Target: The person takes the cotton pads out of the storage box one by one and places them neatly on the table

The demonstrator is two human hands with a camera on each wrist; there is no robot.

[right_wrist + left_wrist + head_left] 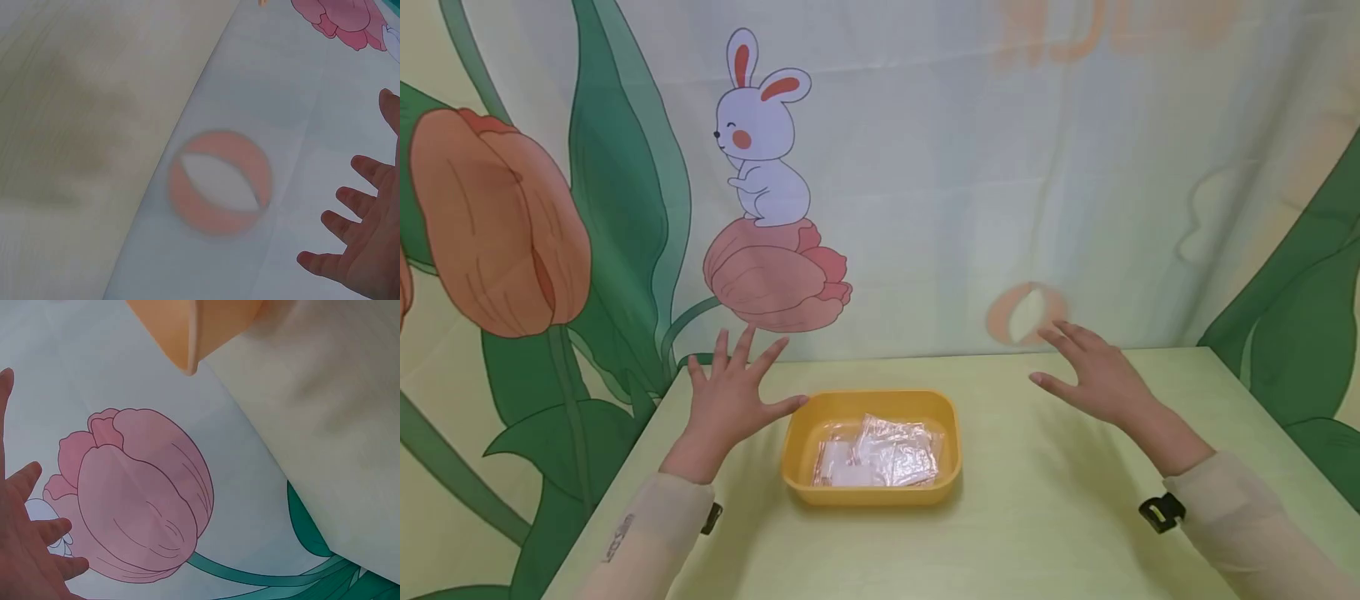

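A yellow plastic tub (872,496) stands on the table, with several small clear zip bags (898,450) lying in it; white pieces show inside or among them. My left hand (727,400) hovers at the tub's left, fingers spread, the thumb tip by the tub's back left corner; whether it touches the rim I cannot tell. In the left wrist view the tub (219,325) shows at the top and the left hand (28,537) at the left edge. To the tub's right, apart from it, my right hand (1101,379) is held above the table with fingers extended and holds nothing.
The pale yellow-green table (1000,542) ends at the back against a hanging cloth (925,208) printed with a rabbit (767,158) and tulips. Both forearms wear light sleeves (1247,517) with black straps at the wrists.
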